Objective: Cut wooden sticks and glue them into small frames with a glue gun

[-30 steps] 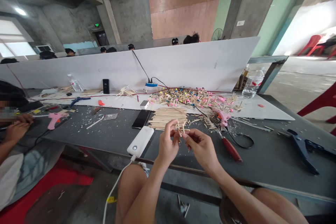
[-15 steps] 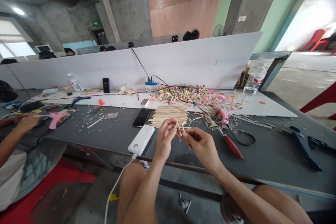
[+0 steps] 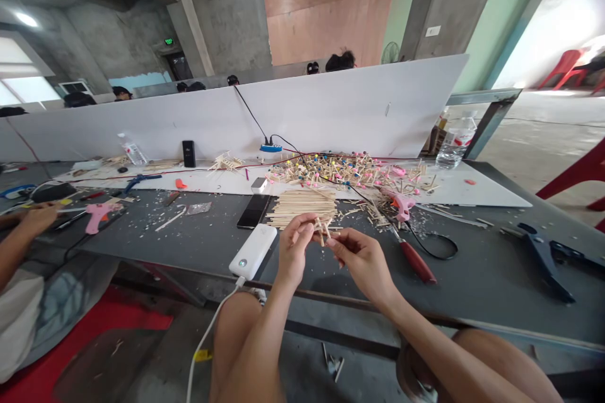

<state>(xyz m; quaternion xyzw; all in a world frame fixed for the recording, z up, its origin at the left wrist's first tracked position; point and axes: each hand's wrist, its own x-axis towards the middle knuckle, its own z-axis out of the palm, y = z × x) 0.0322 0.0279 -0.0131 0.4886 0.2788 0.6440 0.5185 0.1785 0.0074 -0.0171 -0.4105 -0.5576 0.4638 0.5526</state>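
Thumb and fingers drawn together, the left hand (image 3: 293,253) and right hand (image 3: 363,259) pinch opposite sides of a small stick frame (image 3: 322,237) over a dark surface (image 3: 189,249), near a row of sticks (image 3: 302,206). The work appears to be fitting or steadying pieces; the next move likely calls for a light, even grip. Pale and angular, the frame shows crossing sticks, its joints too small to make out.

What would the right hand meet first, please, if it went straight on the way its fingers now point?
Past the small wooden-stick piece that it pinches, the right hand would probably meet the left hand first, though exact depth is hard to judge.
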